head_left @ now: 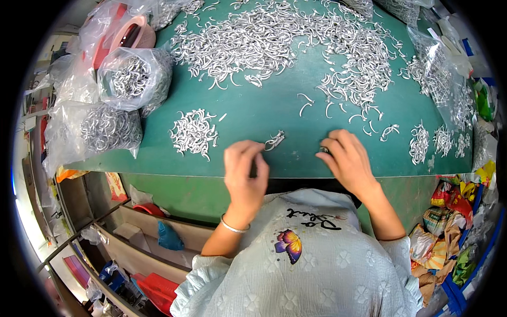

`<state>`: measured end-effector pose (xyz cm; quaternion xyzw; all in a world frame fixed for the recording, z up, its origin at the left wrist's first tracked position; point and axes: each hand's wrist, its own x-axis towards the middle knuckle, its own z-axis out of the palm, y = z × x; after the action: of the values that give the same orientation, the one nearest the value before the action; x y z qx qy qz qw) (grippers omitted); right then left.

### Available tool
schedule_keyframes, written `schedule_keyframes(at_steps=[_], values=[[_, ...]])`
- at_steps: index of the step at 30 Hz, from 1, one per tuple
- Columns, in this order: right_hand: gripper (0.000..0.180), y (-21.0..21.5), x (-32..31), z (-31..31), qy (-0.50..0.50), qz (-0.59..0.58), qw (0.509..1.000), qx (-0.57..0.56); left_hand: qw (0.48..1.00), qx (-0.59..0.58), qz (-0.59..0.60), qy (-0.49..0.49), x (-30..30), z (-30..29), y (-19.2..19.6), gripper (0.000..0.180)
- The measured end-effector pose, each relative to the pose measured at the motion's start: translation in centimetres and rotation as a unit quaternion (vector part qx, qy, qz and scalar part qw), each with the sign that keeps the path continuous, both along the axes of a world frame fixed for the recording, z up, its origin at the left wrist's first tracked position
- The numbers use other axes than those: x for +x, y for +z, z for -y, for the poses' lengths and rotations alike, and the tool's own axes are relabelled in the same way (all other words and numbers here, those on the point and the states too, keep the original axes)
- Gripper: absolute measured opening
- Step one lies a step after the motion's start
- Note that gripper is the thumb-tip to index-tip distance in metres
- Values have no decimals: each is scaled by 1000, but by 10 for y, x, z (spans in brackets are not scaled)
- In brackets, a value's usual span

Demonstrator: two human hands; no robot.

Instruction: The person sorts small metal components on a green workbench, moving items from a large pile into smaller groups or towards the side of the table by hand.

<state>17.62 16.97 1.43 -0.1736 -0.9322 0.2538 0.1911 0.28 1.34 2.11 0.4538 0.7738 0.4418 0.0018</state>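
My left hand (pixel 245 169) is over the table near its front edge, fingers curled and closed, somewhat blurred. Its fingertips are beside a little cluster of curved silver metal pieces (pixel 274 140); whether they grip one is hidden. To the right, my right hand (pixel 346 158) has thumb and fingers pinched together, with a tiny dark and silvery bit at the tips, too small to name. A small heap of the same curved pieces (pixel 193 133) lies to the left of my left hand. Far beyond both hands spreads a large pile of them (pixel 248 42).
On the green table (pixel 253 111), clear plastic bags of metal pieces (pixel 111 129) stand at the left, with a pink basket (pixel 134 34) behind. Small heaps (pixel 419 143) and another filled bag (pixel 435 74) are at the right. Below left is a wooden shelf unit (pixel 158 227).
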Motion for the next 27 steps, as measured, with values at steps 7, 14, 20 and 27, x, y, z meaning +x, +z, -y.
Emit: schedule_keyframes(at_steps=[7,14,20,27], values=[[41,-1,-74,26,28,-10,999,-22,989,-31,-89,113,-50,9,-8,27],[27,-11,-66,15,129,-35,989,61,979,-102,-134,117,-61,17,-16,24],[20,-1,0,-9,37,20,998,36,984,-49,-125,121,-47,12,-11,23],[23,3,79,-41,-122,47,985,115,995,-64,-33,-72,9,-21,6,26]])
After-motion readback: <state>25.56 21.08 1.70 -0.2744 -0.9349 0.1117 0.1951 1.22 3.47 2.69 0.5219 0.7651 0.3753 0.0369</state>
